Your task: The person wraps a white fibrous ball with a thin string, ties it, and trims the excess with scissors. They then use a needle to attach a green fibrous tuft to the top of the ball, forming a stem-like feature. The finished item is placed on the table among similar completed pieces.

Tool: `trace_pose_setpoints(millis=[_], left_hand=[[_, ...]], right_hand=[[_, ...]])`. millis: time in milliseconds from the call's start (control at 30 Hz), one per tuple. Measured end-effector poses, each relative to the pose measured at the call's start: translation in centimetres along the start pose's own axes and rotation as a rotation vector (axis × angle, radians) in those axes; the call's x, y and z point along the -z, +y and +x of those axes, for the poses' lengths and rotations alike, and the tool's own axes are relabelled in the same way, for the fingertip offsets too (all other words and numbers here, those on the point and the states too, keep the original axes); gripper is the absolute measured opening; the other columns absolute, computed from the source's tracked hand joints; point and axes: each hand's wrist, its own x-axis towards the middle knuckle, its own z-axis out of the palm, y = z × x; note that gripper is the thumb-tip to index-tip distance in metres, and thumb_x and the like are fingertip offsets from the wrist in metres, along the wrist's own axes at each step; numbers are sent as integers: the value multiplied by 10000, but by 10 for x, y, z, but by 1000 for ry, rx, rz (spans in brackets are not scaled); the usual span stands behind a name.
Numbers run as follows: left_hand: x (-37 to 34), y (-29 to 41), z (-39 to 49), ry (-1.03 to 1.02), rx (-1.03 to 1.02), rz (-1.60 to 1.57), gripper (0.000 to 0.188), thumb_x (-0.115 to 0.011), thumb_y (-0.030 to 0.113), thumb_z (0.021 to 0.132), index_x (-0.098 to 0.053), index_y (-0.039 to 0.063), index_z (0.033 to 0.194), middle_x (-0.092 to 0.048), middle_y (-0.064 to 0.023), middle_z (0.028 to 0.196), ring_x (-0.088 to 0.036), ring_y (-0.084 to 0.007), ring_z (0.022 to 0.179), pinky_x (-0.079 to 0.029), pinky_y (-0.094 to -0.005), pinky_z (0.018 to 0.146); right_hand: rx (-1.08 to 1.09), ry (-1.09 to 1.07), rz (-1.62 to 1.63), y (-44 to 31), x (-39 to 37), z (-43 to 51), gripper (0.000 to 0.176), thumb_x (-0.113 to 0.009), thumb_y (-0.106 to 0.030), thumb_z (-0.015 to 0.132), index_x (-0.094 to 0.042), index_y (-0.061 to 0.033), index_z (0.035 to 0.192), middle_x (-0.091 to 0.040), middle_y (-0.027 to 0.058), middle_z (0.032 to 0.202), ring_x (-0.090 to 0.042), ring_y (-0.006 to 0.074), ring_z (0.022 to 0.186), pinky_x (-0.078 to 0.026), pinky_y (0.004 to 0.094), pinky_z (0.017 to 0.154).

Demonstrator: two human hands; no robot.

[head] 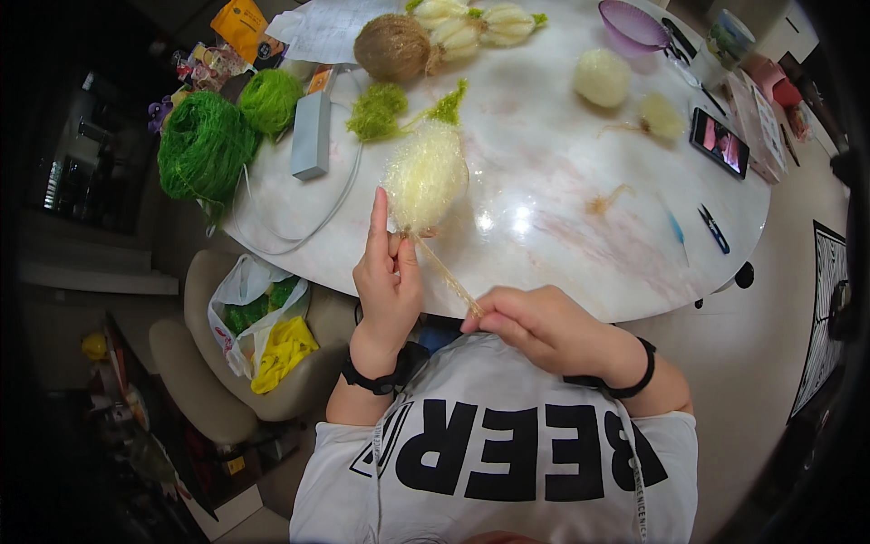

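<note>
My left hand (391, 285) pinches the base of a fuzzy cream crocheted piece (428, 180), its index finger pointing up along the side. At the top of that piece is a lime-green tip (446, 107), with a strand leading left to a small lime-green ball of yarn (376, 111). A tan yarn strand (445, 273) runs from the base to my right hand (533, 323), which grips its lower end. The strand looks stretched straight. On the right lie a cream yarn ball (601, 78) and a smaller cream piece (660, 115) with a tan tail.
Thread snips (714, 229) and a blue-handled crochet hook (675, 226) lie at the right, below a phone (720, 143). Green yarn balls (207, 146), a grey box (310, 136) and a white cable (333, 211) occupy the left. A brown yarn ball (392, 47) sits farther back.
</note>
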Motion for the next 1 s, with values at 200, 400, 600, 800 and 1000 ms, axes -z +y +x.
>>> trace_pose_setpoints(millis=[200,400,600,800,1000], left_hand=[[-7,-12,6,-11,108,-107,572,-431,-19,943,-233,-19,1480,-688,-80,852,-472,-14,625,-349,-141,572],[-10,-19,13,10,319,-557,550,-478,24,954,-263,-42,1456,-691,-108,907,-609,-54,749,-329,-129,490],[-12,-22,13,-9,410,-683,530,-490,31,950,-294,-58,1434,-642,-53,820,-646,-85,799,-304,-128,447],[-10,-23,12,-31,417,-697,537,-516,50,948,-301,-70,1425,-649,-57,854,-646,-86,805,-307,-134,449],[-5,-4,1,-267,505,-826,500,-487,93,976,-329,-8,1439,-700,-172,956,-339,24,500,-255,-124,460]], right_hand=[[149,-182,-279,-11,2,-18,183,-614,-96,872,-621,-100,1055,-639,66,777,-631,258,674,-504,350,592],[239,-252,-243,-5,3,-21,374,-564,-41,815,-560,-34,1188,-603,81,721,-620,275,676,-499,367,583],[272,-257,-260,-6,3,-25,339,-557,-70,848,-556,-31,1185,-609,91,732,-629,272,690,-502,371,581],[229,-202,-330,-11,6,-26,414,-622,-63,808,-558,-59,1217,-605,77,705,-614,265,629,-485,371,547],[148,334,-789,3,21,-8,520,-709,-116,785,-554,-96,1281,-509,73,567,-526,250,509,-416,372,493]])
